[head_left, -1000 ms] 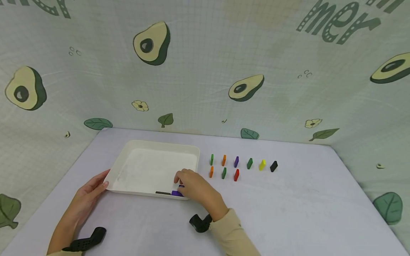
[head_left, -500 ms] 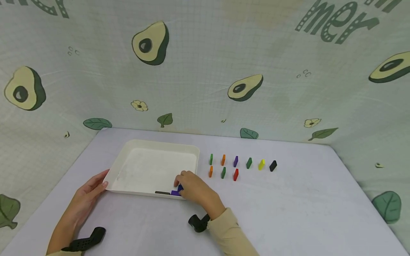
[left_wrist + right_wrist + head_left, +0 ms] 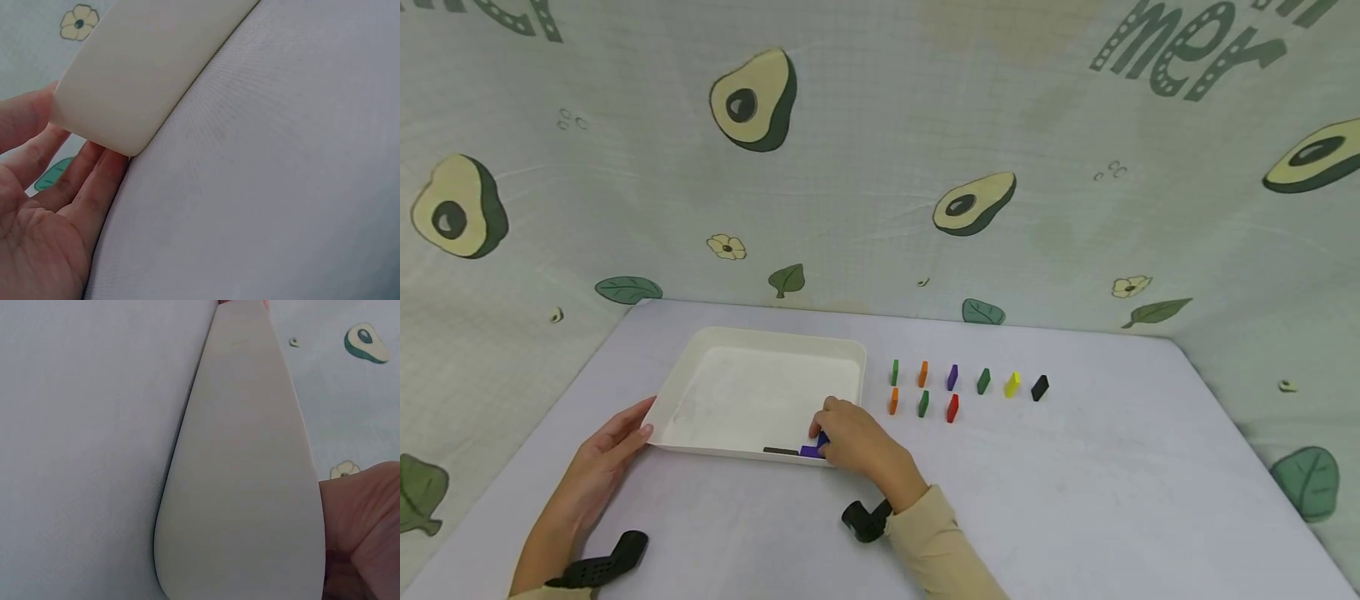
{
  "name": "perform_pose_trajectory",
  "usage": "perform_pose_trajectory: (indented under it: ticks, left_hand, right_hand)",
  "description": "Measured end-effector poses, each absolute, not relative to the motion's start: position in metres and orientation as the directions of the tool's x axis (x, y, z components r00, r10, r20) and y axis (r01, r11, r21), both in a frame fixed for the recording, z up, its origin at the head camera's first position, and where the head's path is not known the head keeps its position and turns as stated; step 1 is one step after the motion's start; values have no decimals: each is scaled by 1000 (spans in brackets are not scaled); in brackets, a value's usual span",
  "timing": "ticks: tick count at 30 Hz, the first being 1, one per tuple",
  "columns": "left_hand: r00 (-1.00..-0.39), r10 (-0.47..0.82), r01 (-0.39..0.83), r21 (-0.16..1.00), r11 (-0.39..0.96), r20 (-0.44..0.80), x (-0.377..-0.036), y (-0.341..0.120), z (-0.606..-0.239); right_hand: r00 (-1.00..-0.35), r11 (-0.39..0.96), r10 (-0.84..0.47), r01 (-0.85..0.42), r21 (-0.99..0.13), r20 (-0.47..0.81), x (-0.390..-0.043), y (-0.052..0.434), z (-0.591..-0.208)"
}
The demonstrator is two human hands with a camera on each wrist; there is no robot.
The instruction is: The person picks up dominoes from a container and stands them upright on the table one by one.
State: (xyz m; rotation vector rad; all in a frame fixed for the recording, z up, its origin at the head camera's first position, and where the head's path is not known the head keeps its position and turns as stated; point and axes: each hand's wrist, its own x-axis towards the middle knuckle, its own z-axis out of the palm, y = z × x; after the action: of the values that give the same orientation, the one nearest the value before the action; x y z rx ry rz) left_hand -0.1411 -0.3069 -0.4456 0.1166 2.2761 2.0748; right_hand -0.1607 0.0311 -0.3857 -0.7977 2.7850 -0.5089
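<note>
A shallow white tray [image 3: 760,333] lies on the table at left of centre in the head view. My left hand [image 3: 612,446] holds its front left corner, thumb at the rim and fingers against the outer wall. Inside the front right corner, my right hand [image 3: 853,435] pinches a dark blue domino [image 3: 823,439], partly hidden by the fingers. Right beside it lies a purple domino [image 3: 809,452], then a black domino [image 3: 781,451], both along the front wall. In the right wrist view the tray's outer wall [image 3: 240,456] hides the right fingertips.
Right of the tray, several coloured dominoes stand upright in two rows, among them a red domino [image 3: 952,408], a yellow domino [image 3: 1012,384] and a black standing domino [image 3: 1040,387]. A printed cloth [image 3: 865,150] hangs behind the white table [image 3: 1075,500].
The right hand has lowered and shifted slightly at the tray's front right corner, and more of the dark blue domino shows. The left hand stays at the tray's corner.
</note>
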Motion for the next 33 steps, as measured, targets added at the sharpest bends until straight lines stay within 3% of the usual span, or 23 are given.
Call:
perform_pose_trajectory:
  ticks: [22, 33]
  left_hand:
    - [-997, 76, -18, 998, 57, -22, -142, -307, -447]
    - [-997, 71, -18, 999, 47, -21, -143, -308, -446]
  right_hand:
    - [-830, 760, -548, -445, -474, -100, -163, 38, -384]
    - [-841, 743, -534, -416, -523, -89, -159, 45, -365]
